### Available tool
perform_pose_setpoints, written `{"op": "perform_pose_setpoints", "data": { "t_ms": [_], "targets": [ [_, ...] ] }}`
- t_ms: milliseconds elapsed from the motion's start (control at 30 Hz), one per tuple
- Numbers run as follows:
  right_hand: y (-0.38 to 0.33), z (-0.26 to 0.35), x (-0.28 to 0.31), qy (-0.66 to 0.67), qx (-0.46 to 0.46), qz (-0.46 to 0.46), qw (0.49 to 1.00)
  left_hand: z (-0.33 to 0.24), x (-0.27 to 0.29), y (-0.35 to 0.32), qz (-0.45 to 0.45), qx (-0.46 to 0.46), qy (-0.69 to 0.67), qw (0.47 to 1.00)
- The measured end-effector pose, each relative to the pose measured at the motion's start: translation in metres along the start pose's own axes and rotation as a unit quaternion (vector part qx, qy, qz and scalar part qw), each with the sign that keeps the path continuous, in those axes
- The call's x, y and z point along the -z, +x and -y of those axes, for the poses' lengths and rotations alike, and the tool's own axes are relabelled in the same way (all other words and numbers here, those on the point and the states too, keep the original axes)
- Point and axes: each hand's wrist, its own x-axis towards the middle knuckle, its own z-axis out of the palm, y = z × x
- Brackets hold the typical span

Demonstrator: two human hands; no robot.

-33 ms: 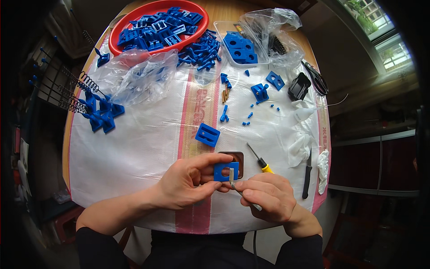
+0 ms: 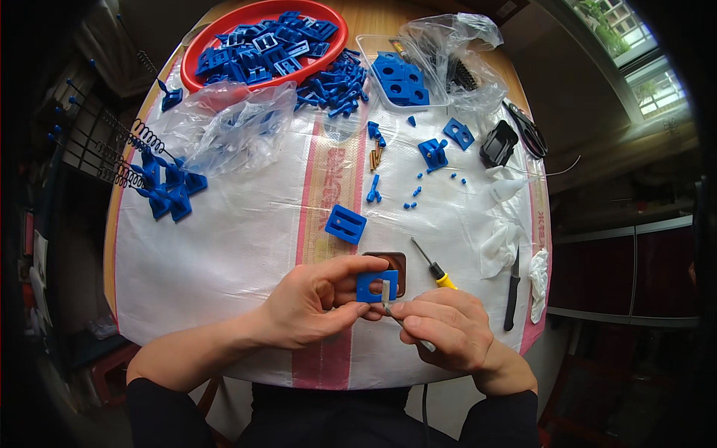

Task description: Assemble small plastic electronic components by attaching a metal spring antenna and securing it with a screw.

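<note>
A small blue plastic plate point(image 2: 363, 290) with a large round hole is pinched between the thumb and fingers of my left hand point(image 2: 317, 302). Closed in my right hand point(image 2: 448, 328) is a slim metal tool point(image 2: 386, 291) with a flat pale tip, laid over the plate's right part. The tool's exact kind is hard to make out. Just behind the plate, partly hidden by my fingers, lies a dark brown square dish or box point(image 2: 399, 265). A blue block with two slots point(image 2: 346, 224) rests beyond my left hand.
A yellow-handled iron-like tool point(image 2: 444, 279) and a black-handled knife point(image 2: 512, 299) lie right. Farther back are a red basin point(image 2: 340, 56) of blue parts, a clear tub point(image 2: 441, 103), a plastic bag point(image 2: 246, 142) and scissors point(image 2: 532, 134). Springs on blue bases point(image 2: 170, 193) stand left.
</note>
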Motion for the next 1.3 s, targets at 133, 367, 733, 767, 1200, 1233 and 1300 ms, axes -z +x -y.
{"op": "perform_pose_setpoints", "data": {
  "t_ms": [133, 367, 733, 767, 1200, 1233, 1300],
  "targets": [
    [-0.0017, 0.0013, -0.0015, 0.005, -0.003, -0.005, 1.0, 0.0034, 0.0006, 0.0012, 0.012, -0.006, -0.008, 1.0],
    [-0.002, 0.0015, -0.003, 0.01, 0.001, 0.0, 1.0, 0.0063, -0.0006, -0.0001, 0.004, -0.013, 0.015, 1.0],
    [-0.0019, 0.001, -0.0031, 0.009, 0.001, 0.013, 1.0, 0.0063, 0.0012, -0.001, 0.008, -0.004, 0.08, 0.997],
    [-0.0021, 0.0008, -0.003, 0.008, 0.002, 0.014, 1.0, 0.0067, 0.0011, -0.0011, 0.012, -0.014, 0.079, 0.997],
    [-0.0013, 0.0013, -0.0038, 0.002, 0.006, 0.015, 1.0, 0.0072, 0.0012, -0.0007, 0.009, -0.012, 0.076, 0.997],
    [-0.001, 0.0014, -0.0037, 0.002, 0.005, 0.016, 1.0, 0.0068, 0.0011, -0.0008, 0.009, -0.011, 0.077, 0.997],
    [-0.0002, 0.0015, -0.0034, 0.003, 0.003, 0.016, 1.0, 0.0068, 0.0012, -0.0007, 0.009, -0.011, 0.077, 0.997]
  ]
}}
